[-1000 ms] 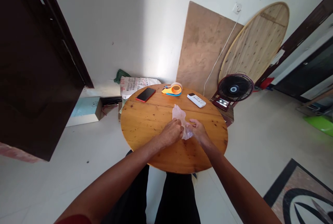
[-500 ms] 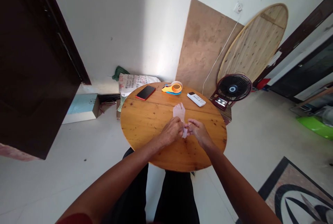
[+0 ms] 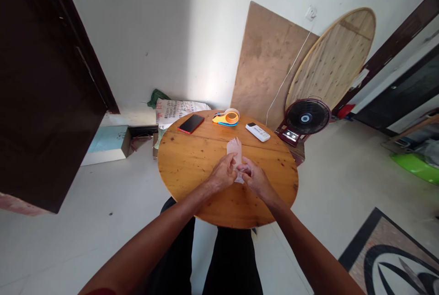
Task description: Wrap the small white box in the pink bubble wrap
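Observation:
A thin, pale pinkish sheet (image 3: 234, 147) lies near the middle of the round wooden table (image 3: 185, 162), its far edge jagged. My left hand (image 3: 223, 171) rests at its left side with the fingers curled against it. From the right, my right hand (image 3: 253, 174) meets the near part of the sheet, thumb and fingers bent together on it. The fingertips of both hands are close to each other and hide part of the sheet. Whether a fold of it is pinched is too small to tell.
Along the table's far side are a red-edged phone (image 3: 191, 124), an orange and blue tape dispenser (image 3: 226, 117) and a white remote (image 3: 258, 132). A fan (image 3: 307, 116) stands beyond the right edge, and boards lean on the wall.
My right hand has shifted slightly left, closer to my left hand. The fingers of my left hand have lifted and loosened a little, showing more of the sheet between the hands.

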### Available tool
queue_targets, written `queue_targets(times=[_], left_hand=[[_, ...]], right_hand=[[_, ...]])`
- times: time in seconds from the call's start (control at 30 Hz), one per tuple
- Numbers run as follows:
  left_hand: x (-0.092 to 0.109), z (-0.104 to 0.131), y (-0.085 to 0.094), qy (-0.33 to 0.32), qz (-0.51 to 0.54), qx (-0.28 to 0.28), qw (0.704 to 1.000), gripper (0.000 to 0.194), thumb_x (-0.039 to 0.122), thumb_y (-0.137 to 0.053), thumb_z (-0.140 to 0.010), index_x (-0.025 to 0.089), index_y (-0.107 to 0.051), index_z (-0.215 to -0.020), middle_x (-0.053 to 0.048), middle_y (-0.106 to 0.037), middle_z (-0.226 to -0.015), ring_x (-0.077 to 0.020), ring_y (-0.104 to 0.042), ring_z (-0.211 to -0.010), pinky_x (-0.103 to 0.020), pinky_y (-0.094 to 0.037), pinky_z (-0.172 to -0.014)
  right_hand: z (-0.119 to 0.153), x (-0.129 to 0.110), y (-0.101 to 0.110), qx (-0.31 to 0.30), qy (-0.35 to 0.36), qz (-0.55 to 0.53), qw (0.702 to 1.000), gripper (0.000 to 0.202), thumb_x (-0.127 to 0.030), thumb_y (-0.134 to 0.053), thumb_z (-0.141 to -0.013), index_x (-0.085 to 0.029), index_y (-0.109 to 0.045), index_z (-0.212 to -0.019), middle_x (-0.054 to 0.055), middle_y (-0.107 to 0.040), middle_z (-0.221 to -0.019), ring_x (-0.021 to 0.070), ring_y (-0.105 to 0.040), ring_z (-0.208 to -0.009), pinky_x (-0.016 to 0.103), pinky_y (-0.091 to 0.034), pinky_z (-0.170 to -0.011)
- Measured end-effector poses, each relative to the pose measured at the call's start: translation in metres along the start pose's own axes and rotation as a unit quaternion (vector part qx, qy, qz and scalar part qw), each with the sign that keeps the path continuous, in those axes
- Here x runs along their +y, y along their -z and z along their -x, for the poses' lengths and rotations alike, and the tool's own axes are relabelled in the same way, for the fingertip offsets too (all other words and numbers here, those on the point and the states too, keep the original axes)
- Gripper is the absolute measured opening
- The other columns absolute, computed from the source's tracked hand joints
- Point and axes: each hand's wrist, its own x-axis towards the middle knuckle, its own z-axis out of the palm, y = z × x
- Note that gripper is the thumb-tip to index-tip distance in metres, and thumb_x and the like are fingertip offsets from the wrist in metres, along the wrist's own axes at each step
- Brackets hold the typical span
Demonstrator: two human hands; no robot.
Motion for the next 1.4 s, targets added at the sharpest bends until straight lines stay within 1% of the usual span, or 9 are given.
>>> queue_targets(times=[0.13, 0.3, 0.47, 0.63, 0.77, 0.9, 1.07, 1.2, 1.4], left_hand=[[0.002, 0.0, -0.007, 0.065, 0.063, 0.073, 0.993, 0.028, 0.018, -0.061, -0.072, 0.018, -0.052, -0.098, 0.0, -0.054, -0.086, -0.0119, -0.053, -0.076, -0.024, -0.046, -0.069], [0.012, -0.004, -0.012, 0.109, 0.007, 0.086, 0.99, 0.025, 0.032, -0.066, -0.072, 0.017, -0.052, -0.087, 0.001, -0.052, -0.08, -0.0119, -0.049, -0.07, -0.025, -0.043, -0.066], [0.019, -0.004, -0.015, 0.097, -0.032, 0.069, 0.992, 0.014, 0.024, -0.062, -0.075, 0.017, -0.054, -0.084, 0.0, -0.055, -0.083, -0.0144, -0.05, -0.08, -0.028, -0.043, -0.074], [0.024, -0.004, -0.013, 0.1, -0.055, 0.067, 0.991, 0.012, 0.025, -0.063, -0.074, 0.017, -0.057, -0.081, -0.002, -0.057, -0.085, -0.0165, -0.052, -0.085, -0.03, -0.044, -0.076], [0.023, 0.0, -0.009, 0.088, -0.05, 0.05, 0.994, 0.016, 0.024, -0.066, -0.072, 0.017, -0.057, -0.083, -0.002, -0.058, -0.087, -0.016, -0.053, -0.085, -0.029, -0.045, -0.075], [0.018, 0.004, -0.006, 0.056, -0.082, 0.027, 0.995, 0.009, 0.018, -0.063, -0.071, 0.017, -0.056, -0.076, -0.002, -0.058, -0.086, -0.0174, -0.054, -0.089, -0.03, -0.045, -0.08], [0.014, 0.004, -0.002, 0.015, -0.117, 0.0, 0.993, 0.014, 0.012, -0.061, -0.068, 0.017, -0.059, -0.08, -0.004, -0.057, -0.089, -0.0188, -0.053, -0.091, -0.031, -0.045, -0.082], [0.013, 0.004, 0.003, -0.021, -0.147, -0.022, 0.989, 0.014, 0.014, -0.061, -0.068, 0.019, -0.06, -0.081, -0.004, -0.055, -0.091, -0.0205, -0.051, -0.093, -0.032, -0.046, -0.082], [0.012, 0.003, 0.007, -0.068, -0.16, -0.029, 0.984, 0.012, 0.012, -0.057, -0.068, 0.019, -0.057, -0.079, -0.007, -0.056, -0.114, -0.0226, -0.051, -0.1, -0.037, -0.043, -0.089]], right_hand=[[0.001, -0.01, 0.002, -0.007, 0.012, 0.089, 0.996, 0.059, -0.013, -0.046, -0.08, -0.013, -0.037, -0.138, 0.011, -0.069, -0.109, 0.0203, -0.065, -0.091, 0.034, -0.05, -0.082], [0.003, -0.031, 0.011, -0.052, 0.0, 0.212, 0.976, 0.064, -0.011, -0.04, -0.082, -0.008, -0.027, -0.144, 0.016, -0.069, -0.103, 0.0258, -0.064, -0.093, 0.037, -0.048, -0.081], [-0.012, -0.035, 0.02, -0.085, 0.022, 0.145, 0.986, 0.066, -0.012, -0.046, -0.077, -0.02, -0.035, -0.142, 0.008, -0.07, -0.102, 0.0227, -0.064, -0.091, 0.03, -0.047, -0.078], [-0.025, -0.024, 0.024, -0.102, 0.034, 0.103, 0.989, 0.066, -0.012, -0.05, -0.07, -0.021, -0.045, -0.135, 0.005, -0.071, -0.092, 0.0204, -0.063, -0.081, 0.029, -0.047, -0.075], [-0.027, -0.012, 0.025, -0.105, 0.019, 0.039, 0.994, 0.072, -0.01, -0.045, -0.071, -0.019, -0.035, -0.142, 0.005, -0.07, -0.097, 0.0178, -0.063, -0.078, 0.03, -0.049, -0.076], [-0.025, -0.012, 0.027, -0.125, 0.028, 0.01, 0.992, 0.069, -0.012, -0.043, -0.075, -0.018, -0.032, -0.143, 0.003, -0.07, -0.086, 0.0176, -0.063, -0.075, 0.033, -0.05, -0.076], [-0.028, -0.012, 0.038, -0.093, 0.026, 0.015, 0.995, 0.048, -0.018, -0.043, -0.081, -0.018, -0.048, -0.128, 0.006, -0.069, -0.095, 0.0162, -0.063, -0.069, 0.032, -0.049, -0.071], [-0.034, 0.001, 0.043, -0.025, 0.03, 0.106, 0.994, 0.018, -0.025, -0.051, -0.08, -0.019, -0.064, -0.09, 0.004, -0.069, -0.083, 0.0178, -0.061, -0.072, 0.03, -0.046, -0.068], [-0.038, 0.019, 0.025, -0.018, 0.013, 0.096, 0.995, 0.016, -0.029, -0.053, -0.081, -0.021, -0.067, -0.082, 0.003, -0.069, -0.08, 0.0169, -0.059, -0.068, 0.028, -0.044, -0.065]])
